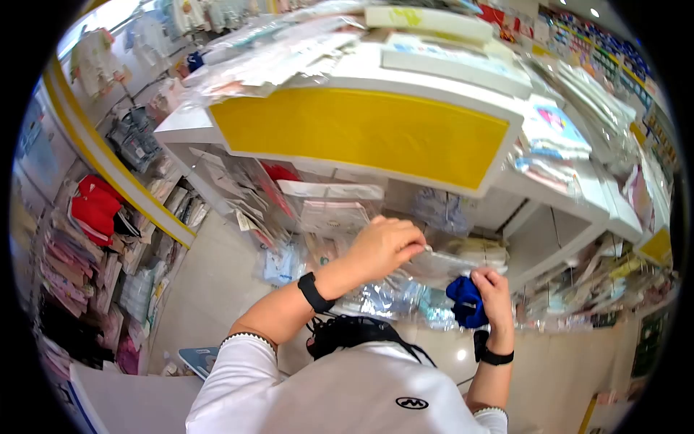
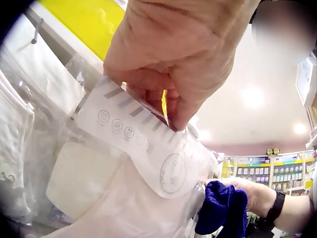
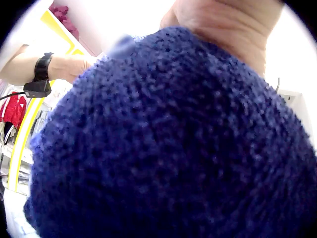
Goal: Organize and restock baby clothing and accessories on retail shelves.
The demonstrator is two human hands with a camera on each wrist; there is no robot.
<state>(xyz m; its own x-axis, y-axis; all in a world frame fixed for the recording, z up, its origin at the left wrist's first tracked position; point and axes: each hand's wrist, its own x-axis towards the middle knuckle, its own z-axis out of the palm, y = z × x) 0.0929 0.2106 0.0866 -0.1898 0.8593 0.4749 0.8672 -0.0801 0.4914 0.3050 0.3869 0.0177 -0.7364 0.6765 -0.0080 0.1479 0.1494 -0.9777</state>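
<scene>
a flat clear plastic packet (image 2: 99, 198) with a white printed card label (image 2: 143, 144) is held up in front of a yellow-fronted shelf (image 1: 361, 130). the left hand (image 2: 183, 54) pinches the label's top edge, its fingers curled down over it and pressed together. the packet is glossy and crinkled, with pale folded fabric inside. just beside its lower corner, the right hand (image 1: 495, 289) is curled round a dark blue cloth (image 3: 173, 139), which is bunched, nubbly and soft. more bagged goods (image 1: 557, 137) lie stacked on the shelf's upper tiers.
</scene>
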